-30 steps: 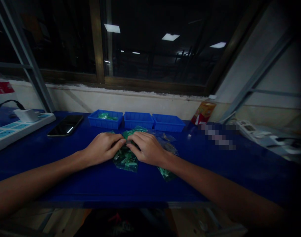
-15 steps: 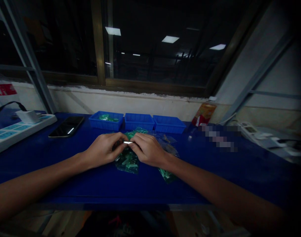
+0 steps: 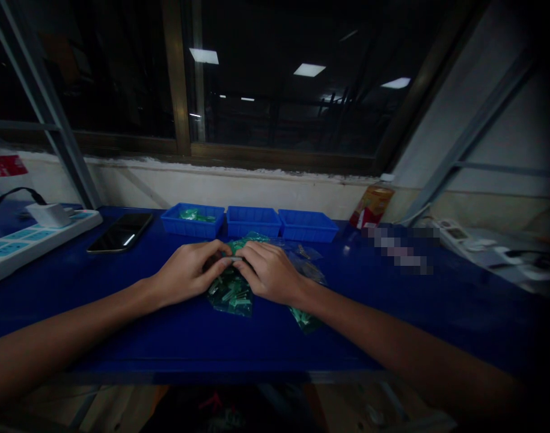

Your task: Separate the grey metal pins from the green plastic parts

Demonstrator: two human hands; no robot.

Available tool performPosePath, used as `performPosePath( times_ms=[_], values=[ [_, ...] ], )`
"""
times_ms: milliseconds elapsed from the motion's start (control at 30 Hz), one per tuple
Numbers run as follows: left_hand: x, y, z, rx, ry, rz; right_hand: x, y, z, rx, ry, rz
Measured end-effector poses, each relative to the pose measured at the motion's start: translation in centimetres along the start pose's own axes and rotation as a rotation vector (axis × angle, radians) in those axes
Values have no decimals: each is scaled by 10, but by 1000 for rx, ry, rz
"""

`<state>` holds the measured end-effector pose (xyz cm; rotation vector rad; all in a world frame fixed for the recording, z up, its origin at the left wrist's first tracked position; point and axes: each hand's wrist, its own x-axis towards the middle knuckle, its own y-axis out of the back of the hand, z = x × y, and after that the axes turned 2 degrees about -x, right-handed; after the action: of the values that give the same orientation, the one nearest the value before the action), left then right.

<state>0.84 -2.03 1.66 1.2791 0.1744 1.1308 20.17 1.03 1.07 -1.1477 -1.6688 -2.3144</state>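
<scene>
My left hand [image 3: 191, 272] and my right hand [image 3: 271, 269] meet over the middle of the table, fingers closed and tips nearly touching. Between them they pinch a small thin pale strip [image 3: 232, 258]; its ends are covered by the fingers, so its kind does not show. Directly beneath lies a clear plastic bag [image 3: 232, 299] of green plugs and thin screws. Another bag with green pieces [image 3: 305, 320] sticks out under my right wrist. Behind the right hand rests a clear bag [image 3: 308, 261] with small pieces I cannot make out.
Three blue trays stand along the wall: a left tray [image 3: 175, 228] with green pieces in it, a middle tray [image 3: 252, 228] and a right tray [image 3: 307, 233]. A phone [image 3: 120, 233] and a power strip [image 3: 44, 236] lie at left. A bottle [image 3: 374, 204] stands back right.
The pale strip between my fingertips came into clearer view, flashed bright half a second ago, and now looks duller. Both hands stay in nearly the same place, with slight finger movement.
</scene>
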Motion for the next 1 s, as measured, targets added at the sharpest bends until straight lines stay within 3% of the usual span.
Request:
performPosePath(
  times_ms=[633,1000],
  values=[
    [0,2,0,67,3,-73,-1,2,-1,15,24,-12],
    [0,-2,-2,-6,7,-41,0,-1,1,-45,4,-28]
  ],
)
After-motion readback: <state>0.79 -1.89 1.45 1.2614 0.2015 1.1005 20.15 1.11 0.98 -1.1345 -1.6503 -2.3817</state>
